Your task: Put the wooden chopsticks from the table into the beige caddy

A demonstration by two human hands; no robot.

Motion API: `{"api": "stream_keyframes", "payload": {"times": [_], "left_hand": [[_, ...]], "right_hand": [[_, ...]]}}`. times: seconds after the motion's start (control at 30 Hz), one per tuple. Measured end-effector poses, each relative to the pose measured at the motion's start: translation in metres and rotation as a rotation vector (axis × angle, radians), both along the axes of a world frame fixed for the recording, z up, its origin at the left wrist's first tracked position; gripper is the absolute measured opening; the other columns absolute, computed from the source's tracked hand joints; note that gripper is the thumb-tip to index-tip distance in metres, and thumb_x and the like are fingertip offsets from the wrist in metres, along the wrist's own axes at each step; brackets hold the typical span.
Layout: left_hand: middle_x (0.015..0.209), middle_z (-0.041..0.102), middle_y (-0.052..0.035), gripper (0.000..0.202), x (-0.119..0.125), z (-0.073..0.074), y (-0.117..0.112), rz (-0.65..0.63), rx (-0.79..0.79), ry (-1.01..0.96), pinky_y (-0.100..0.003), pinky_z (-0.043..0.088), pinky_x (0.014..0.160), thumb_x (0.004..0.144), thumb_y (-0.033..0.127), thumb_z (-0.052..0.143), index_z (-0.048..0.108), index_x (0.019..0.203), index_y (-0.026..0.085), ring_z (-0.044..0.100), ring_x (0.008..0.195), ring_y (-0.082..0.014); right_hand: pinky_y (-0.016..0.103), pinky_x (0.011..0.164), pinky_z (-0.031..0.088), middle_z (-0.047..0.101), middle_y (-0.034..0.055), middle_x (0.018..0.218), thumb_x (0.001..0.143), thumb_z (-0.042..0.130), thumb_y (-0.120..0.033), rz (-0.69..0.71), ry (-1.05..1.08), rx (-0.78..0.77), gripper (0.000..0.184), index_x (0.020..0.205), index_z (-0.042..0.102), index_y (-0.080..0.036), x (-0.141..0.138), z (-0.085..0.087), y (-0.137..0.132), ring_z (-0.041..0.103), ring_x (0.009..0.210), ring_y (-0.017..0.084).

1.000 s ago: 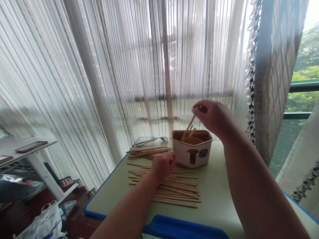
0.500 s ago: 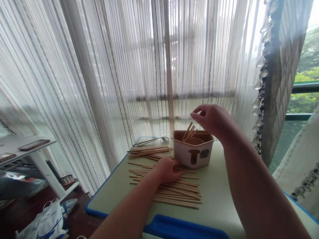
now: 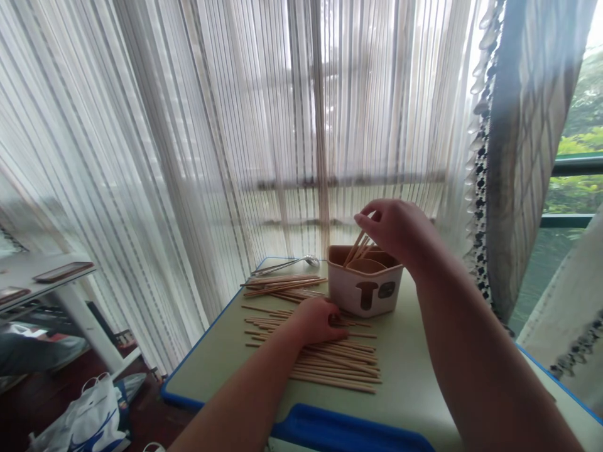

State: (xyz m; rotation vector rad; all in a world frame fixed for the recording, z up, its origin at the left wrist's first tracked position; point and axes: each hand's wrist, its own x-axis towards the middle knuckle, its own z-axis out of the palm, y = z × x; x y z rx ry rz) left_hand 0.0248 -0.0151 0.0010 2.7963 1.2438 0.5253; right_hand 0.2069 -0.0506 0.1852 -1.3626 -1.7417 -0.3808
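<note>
Many loose sticks (image 3: pixel 342 364) spread on tabletop (image 3: pixel 414 364), left hand (image 3: pixel 316 321) curled over them, can't tell if gripping. Right hand (image 3: pixel 393 227) half-curled by tops of tilted sticks (image 3: pixel 354 250) in white container (image 3: pixel 345 292), grip also unclear.

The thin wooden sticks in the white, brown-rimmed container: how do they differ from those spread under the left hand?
The leaning sticks tilt in the container; the spread sticks lie flat on the pale green table.
Few leaning sticks show; spread sticks are many.
The leaning sticks are near the right hand, the spread sticks under the left hand.
Both are thin and wooden.
</note>
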Motion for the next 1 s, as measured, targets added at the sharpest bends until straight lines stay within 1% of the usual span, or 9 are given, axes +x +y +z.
{"api": "stream_keyframes", "payload": {"times": [0.17,0.27,0.4,0.5,0.6,0.7,0.83,0.9,1.0], "left_hand": [[0.082,0.066,-0.0030,0.033,0.000,-0.005,0.005,-0.032,0.001,-0.007,-0.026,0.043,0.067,0.069,0.053,0.063,0.070,0.084,0.025,0.059,0.075,-0.0180],[0.080,0.066,-0.0028,0.028,0.001,-0.006,0.006,-0.032,0.008,-0.005,-0.026,0.043,0.066,0.073,0.049,0.060,0.071,0.082,0.025,0.059,0.073,-0.0176],[0.078,0.067,-0.0032,0.025,0.003,-0.008,0.006,-0.014,0.024,-0.012,-0.026,0.043,0.064,0.076,0.043,0.056,0.071,0.080,0.023,0.060,0.072,-0.0172],[0.077,0.067,-0.0042,0.026,0.004,-0.009,0.008,-0.009,0.044,-0.002,-0.026,0.043,0.063,0.078,0.041,0.054,0.071,0.079,0.022,0.060,0.071,-0.0177],[0.079,0.067,-0.0047,0.025,0.006,-0.009,0.009,-0.021,0.067,0.002,-0.026,0.043,0.065,0.078,0.038,0.052,0.071,0.079,0.021,0.060,0.072,-0.0179],[0.078,0.066,-0.0049,0.027,0.007,-0.008,0.009,-0.035,0.062,-0.008,-0.026,0.043,0.065,0.077,0.042,0.054,0.070,0.078,0.021,0.060,0.072,-0.0182],[0.078,0.065,-0.0044,0.026,0.007,-0.007,0.008,-0.059,0.046,-0.029,-0.026,0.043,0.064,0.076,0.042,0.056,0.069,0.078,0.021,0.059,0.071,-0.0180],[0.079,0.064,-0.0042,0.023,0.006,-0.007,0.008,-0.064,0.042,-0.033,-0.026,0.043,0.066,0.078,0.039,0.055,0.069,0.079,0.021,0.059,0.073,-0.0173],[0.081,0.064,-0.0045,0.022,0.007,-0.006,0.007,-0.067,0.042,-0.028,-0.025,0.044,0.067,0.079,0.037,0.054,0.069,0.081,0.021,0.059,0.075,-0.0171]], "right_hand": [[0.028,0.055,0.036,0.058,0.0027,0.056,0.074,0.054,-0.040,-0.029,0.006,-0.018,0.027,0.074,0.070,-0.019,-0.001,0.001,-0.001,0.051,0.055,0.014],[0.027,0.054,0.036,0.057,0.0017,0.053,0.074,0.053,-0.040,-0.007,-0.011,0.026,0.027,0.073,0.069,-0.018,-0.001,0.003,-0.007,0.050,0.053,0.013],[0.026,0.053,0.036,0.058,0.0012,0.056,0.076,0.052,-0.039,0.007,-0.001,0.051,0.026,0.075,0.068,-0.019,-0.009,0.010,-0.035,0.049,0.051,0.012],[0.025,0.053,0.038,0.059,0.0002,0.058,0.078,0.051,-0.039,0.047,0.045,0.108,0.025,0.081,0.067,-0.020,-0.019,0.003,-0.061,0.049,0.051,0.011],[0.024,0.054,0.041,0.059,-0.0009,0.062,0.080,0.050,-0.037,0.112,0.096,0.167,0.025,0.094,0.062,-0.021,-0.022,-0.029,-0.073,0.050,0.052,0.010],[0.024,0.057,0.042,0.059,-0.0003,0.069,0.080,0.051,-0.034,0.125,0.085,0.217,0.028,0.103,0.056,-0.020,-0.013,-0.082,-0.063,0.050,0.057,0.011],[0.027,0.061,0.042,0.056,0.0016,0.072,0.081,0.049,-0.032,0.056,0.084,0.210,0.025,0.101,0.052,-0.018,0.013,-0.149,-0.036,0.051,0.061,0.013],[0.028,0.061,0.042,0.055,0.0030,0.073,0.082,0.046,-0.033,0.030,0.131,0.171,0.024,0.100,0.050,-0.018,0.023,-0.168,-0.023,0.051,0.064,0.015],[0.027,0.059,0.040,0.053,0.0008,0.068,0.084,0.043,-0.037,0.030,0.195,0.048,0.025,0.100,0.049,-0.019,0.027,-0.181,-0.013,0.050,0.059,0.015]]}}
